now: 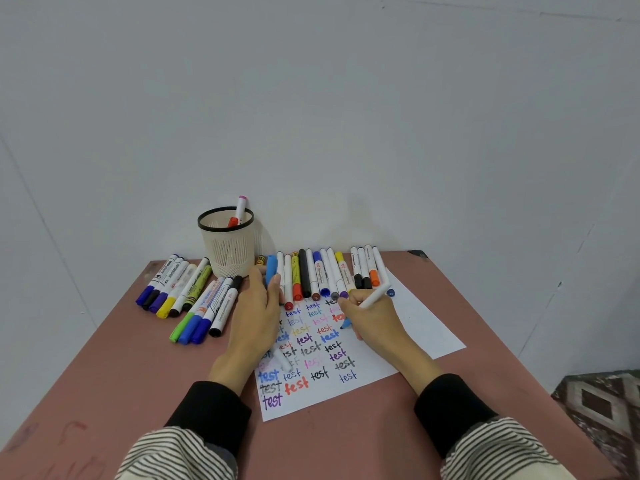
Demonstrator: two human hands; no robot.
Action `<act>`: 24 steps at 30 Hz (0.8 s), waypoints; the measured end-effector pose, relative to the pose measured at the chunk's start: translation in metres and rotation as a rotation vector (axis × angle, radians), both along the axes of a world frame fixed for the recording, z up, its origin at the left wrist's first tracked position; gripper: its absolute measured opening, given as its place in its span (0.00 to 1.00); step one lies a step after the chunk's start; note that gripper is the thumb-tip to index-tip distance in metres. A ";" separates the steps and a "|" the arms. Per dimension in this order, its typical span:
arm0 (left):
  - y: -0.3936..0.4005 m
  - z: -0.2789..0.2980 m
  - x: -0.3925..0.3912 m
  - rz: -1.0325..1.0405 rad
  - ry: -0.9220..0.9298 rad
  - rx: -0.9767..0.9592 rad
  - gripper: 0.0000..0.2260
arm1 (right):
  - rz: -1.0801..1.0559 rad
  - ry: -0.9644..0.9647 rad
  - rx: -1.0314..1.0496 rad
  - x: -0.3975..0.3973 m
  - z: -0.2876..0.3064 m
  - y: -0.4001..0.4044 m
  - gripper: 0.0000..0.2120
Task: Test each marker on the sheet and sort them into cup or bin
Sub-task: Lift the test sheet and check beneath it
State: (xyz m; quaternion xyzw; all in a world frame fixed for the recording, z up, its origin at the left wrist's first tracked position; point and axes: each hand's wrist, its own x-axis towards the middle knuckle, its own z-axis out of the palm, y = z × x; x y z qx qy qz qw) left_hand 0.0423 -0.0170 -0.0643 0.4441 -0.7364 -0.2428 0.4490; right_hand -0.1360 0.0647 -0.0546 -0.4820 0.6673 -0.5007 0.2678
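Dozens of "test" words, written in blue, black, red, orange, purple, pink and yellow ink, are spread in columns over the white sheet (412, 327) that lies on the reddish desk (114, 368). A white marker (375, 295) with a blue tip is gripped in the right hand (372, 315), its tip held down at the sheet beside an orange "test". A blue cap (271, 270) is held by the fingers of the left hand (256, 313), whose palm rests over the sheet's left edge. A row of markers (313, 273) is laid side by side along the sheet's far edge, caps toward the person; printing is visible on several barrels but is too small to be read. A second group of markers (187, 294) is set to the left on the desk; lettering on these barrels cannot be made out with certainty. A cream mesh cup (227, 244) with a black rim is placed behind the left hand near the wall, and a pink-capped marker (240, 207) is seen standing in it.
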 end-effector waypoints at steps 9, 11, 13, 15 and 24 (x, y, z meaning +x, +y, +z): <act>0.000 0.001 0.000 -0.005 -0.004 0.020 0.09 | -0.012 -0.002 -0.023 -0.001 -0.001 0.000 0.19; 0.000 0.001 0.000 -0.007 -0.007 0.021 0.10 | -0.043 0.010 -0.029 -0.001 -0.001 -0.002 0.19; 0.001 0.001 0.000 -0.014 -0.006 0.020 0.08 | -0.037 0.015 -0.037 0.000 0.000 -0.002 0.19; 0.001 0.001 0.000 -0.016 -0.009 0.023 0.09 | -0.023 0.002 -0.055 0.000 0.000 -0.001 0.19; 0.003 0.003 0.000 -0.041 -0.029 0.003 0.07 | -0.050 -0.011 -0.047 0.000 0.000 -0.003 0.20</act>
